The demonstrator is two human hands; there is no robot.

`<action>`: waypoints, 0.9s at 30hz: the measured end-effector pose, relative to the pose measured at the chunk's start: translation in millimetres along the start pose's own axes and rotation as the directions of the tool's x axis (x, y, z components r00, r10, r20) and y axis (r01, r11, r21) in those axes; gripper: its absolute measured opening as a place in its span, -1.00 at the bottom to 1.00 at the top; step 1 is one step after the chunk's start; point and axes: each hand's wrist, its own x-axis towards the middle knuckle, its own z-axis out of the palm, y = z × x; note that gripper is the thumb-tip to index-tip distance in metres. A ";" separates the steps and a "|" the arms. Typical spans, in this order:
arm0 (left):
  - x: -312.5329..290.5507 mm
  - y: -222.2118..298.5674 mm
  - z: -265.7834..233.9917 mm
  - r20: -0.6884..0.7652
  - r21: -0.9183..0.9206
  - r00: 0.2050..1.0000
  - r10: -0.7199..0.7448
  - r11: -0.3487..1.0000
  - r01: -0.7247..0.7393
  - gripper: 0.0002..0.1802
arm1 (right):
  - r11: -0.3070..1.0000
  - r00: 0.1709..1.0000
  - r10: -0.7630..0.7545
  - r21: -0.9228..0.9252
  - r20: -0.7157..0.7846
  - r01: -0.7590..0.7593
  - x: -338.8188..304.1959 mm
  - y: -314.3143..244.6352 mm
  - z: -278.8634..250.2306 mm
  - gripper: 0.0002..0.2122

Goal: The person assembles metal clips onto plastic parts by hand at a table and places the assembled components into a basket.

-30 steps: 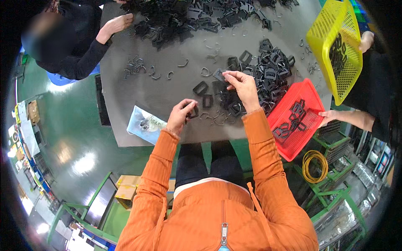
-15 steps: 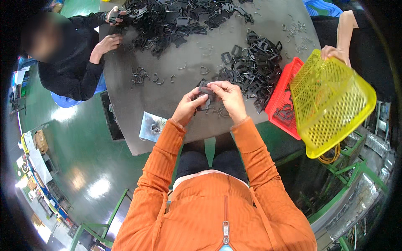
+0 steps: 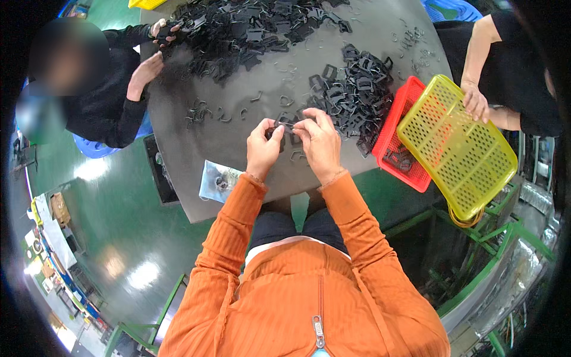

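Over the near part of the table my left hand [image 3: 263, 149] is closed on a black plastic buckle [image 3: 285, 121], thumb on top. My right hand [image 3: 321, 144] pinches at the buckle's right side, where a thin metal wire piece seems to show between the fingertips; its exact shape is too small to tell. More black buckles lie below the fingers, partly hidden. To the right of my hands is a heap of black buckles [image 3: 357, 83]. Bent metal wire hooks [image 3: 199, 113] lie loose on the table to the left.
A larger black buckle pile [image 3: 238, 41] covers the far table. A blue-white packet [image 3: 215, 183] lies near the front edge. At right, a red basket [image 3: 419, 178] holds some buckles; a co-worker's hand [image 3: 476, 102] rests on a yellow basket [image 3: 461, 143] overlapping it. Another co-worker's hand [image 3: 146, 68] is at left.
My right hand's fingers have shifted to the buckle's right side, exposing more of it. The yellow basket has tipped flatter, and the co-worker's hand has moved down on it.
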 end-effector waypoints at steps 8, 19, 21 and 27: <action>-10.3 17.9 35.3 -0.219 0.470 0.930 0.295 0.867 -0.165 -0.82 | 0.983 0.968 0.160 -0.122 0.194 -0.138 5.4 13.8 -20.4 -0.78; -18.7 -10.0 206.8 0.322 0.162 0.935 -0.150 0.982 0.102 -0.65 | 0.677 0.763 0.639 0.400 0.096 -0.618 -89.6 185.4 -133.0 -0.83; -24.2 5.2 256.6 0.366 0.126 0.925 -0.106 0.990 0.063 -0.54 | 0.598 0.695 0.717 0.467 0.051 -0.651 -84.2 184.4 -175.8 -0.83; -29.5 18.1 332.8 0.400 0.286 0.851 0.339 0.836 -0.468 -0.36 | 0.821 0.784 0.528 -0.040 -0.326 -0.570 -86.9 229.7 -213.4 -0.71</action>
